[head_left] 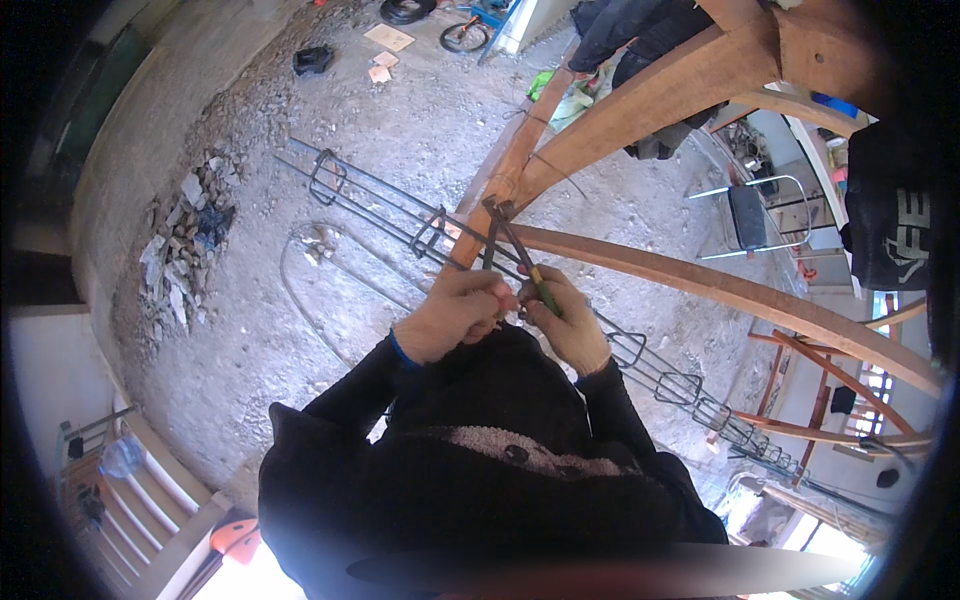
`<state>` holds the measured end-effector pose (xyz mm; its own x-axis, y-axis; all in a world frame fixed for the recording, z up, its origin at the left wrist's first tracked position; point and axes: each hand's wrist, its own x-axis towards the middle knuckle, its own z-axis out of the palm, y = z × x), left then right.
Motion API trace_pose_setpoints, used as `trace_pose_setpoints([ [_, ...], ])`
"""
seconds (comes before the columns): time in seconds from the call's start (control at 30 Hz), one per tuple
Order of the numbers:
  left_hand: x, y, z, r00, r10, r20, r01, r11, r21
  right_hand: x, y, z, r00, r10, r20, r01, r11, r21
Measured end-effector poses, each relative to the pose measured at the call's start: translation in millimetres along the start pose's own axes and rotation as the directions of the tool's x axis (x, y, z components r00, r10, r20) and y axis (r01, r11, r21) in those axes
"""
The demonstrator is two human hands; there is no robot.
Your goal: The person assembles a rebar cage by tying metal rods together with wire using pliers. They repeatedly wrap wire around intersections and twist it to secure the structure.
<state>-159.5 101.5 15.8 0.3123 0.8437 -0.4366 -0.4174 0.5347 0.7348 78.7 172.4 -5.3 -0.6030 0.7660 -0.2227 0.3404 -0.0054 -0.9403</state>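
At frame centre, our right hand (572, 325) clasps the green-handled pincers (522, 248); whether our left hand (452, 316) grips them, we cannot tell

Both arms bent at elbow, forearms converging fwd. L grip (462, 312): back of hand up, fingers curled in tight, fingertips twd R grip (570, 325). R grip just beside L grip, on its R side; fingers bent, thumb twd L grip. L forearm (350, 388) below-left of L grip, R forearm (618, 410) below-right of R grip; both dark-sleeved, hands bare.
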Motion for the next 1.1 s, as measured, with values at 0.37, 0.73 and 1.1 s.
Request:
trace_pose_setpoints([
  [0.37, -3, 20, -36, 0.742, 0.627, -0.239, -0.63, 0.53, -0.567, -1, -7, 11, 0.979, -0.196, -0.063, 0.195, 0.981, -0.026],
  [0.73, 3, 25, -37, 0.854, 0.452, -0.259, -0.521, 0.735, -0.434, 59, -38, 27, 0.865, -0.36, -0.348, 0.379, 0.925, -0.015],
  [1.1, 0, 33, -50, 0.803, 0.471, -0.365, -0.546, 0.827, -0.136, 39, 4, 62, 0.996, -0.088, 0.016, 0.076, 0.731, -0.678],
])
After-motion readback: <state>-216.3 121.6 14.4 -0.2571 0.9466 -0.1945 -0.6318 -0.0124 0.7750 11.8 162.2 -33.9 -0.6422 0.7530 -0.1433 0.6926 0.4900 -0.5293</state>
